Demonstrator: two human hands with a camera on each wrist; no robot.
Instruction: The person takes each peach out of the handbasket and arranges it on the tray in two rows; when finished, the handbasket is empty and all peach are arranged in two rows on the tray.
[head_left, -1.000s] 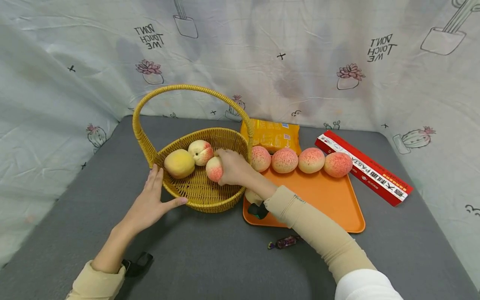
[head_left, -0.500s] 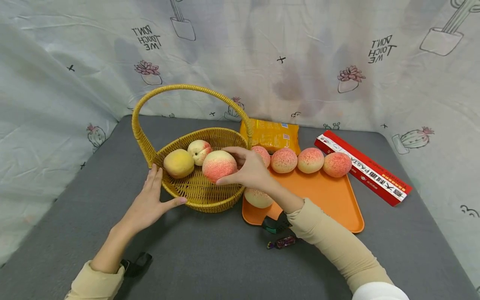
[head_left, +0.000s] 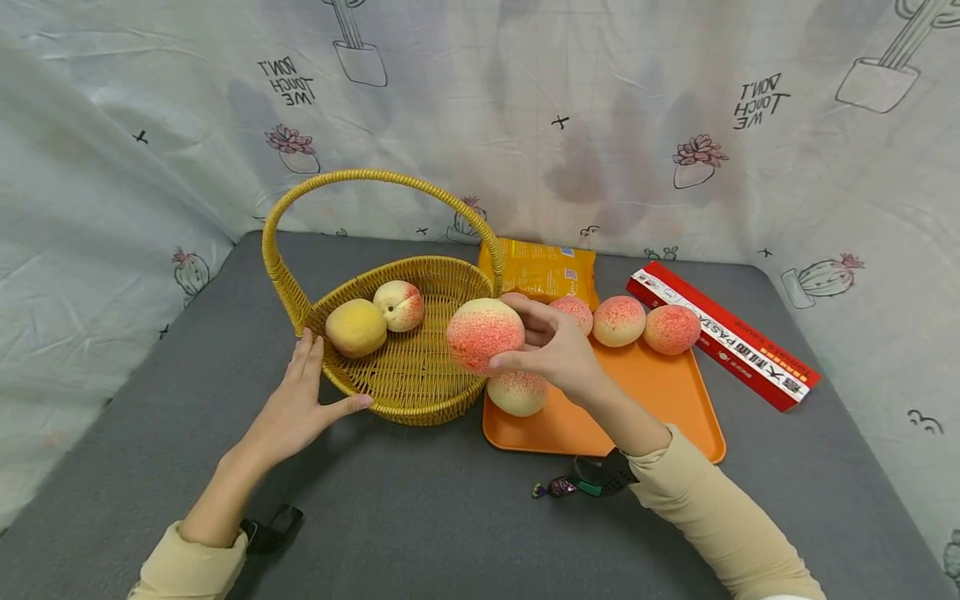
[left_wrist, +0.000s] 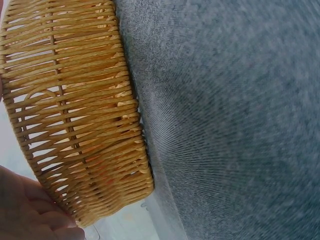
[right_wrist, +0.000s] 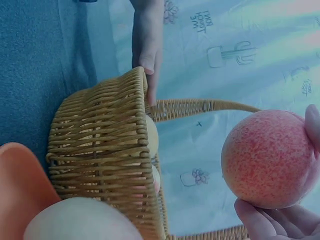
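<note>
My right hand (head_left: 551, 352) holds a pink-speckled peach (head_left: 486, 335) in its thumb and fingertips, lifted just above the right rim of a woven yellow basket (head_left: 408, 387). In the right wrist view the peach (right_wrist: 270, 157) rests on my fingers (right_wrist: 272, 220) beside the basket (right_wrist: 105, 155). My left hand (head_left: 298, 402) lies with straight fingers against the basket's left outer wall, thumb spread. The left wrist view shows the wicker wall (left_wrist: 75, 115) close up. Inside the basket lie a yellow peach (head_left: 357, 327) and a pink-white peach (head_left: 399, 305).
An orange tray (head_left: 660, 408) right of the basket carries several peaches, one at its near left corner (head_left: 517, 392). Behind it lie a yellow packet (head_left: 547, 268) and a red pasta box (head_left: 723, 335). A wrapped candy (head_left: 551, 487) lies on the grey tabletop (head_left: 420, 517).
My right hand has lifted the speckled peach out of the basket and carried it right, to above the rim near the tray. The left hand has stayed on the basket.
</note>
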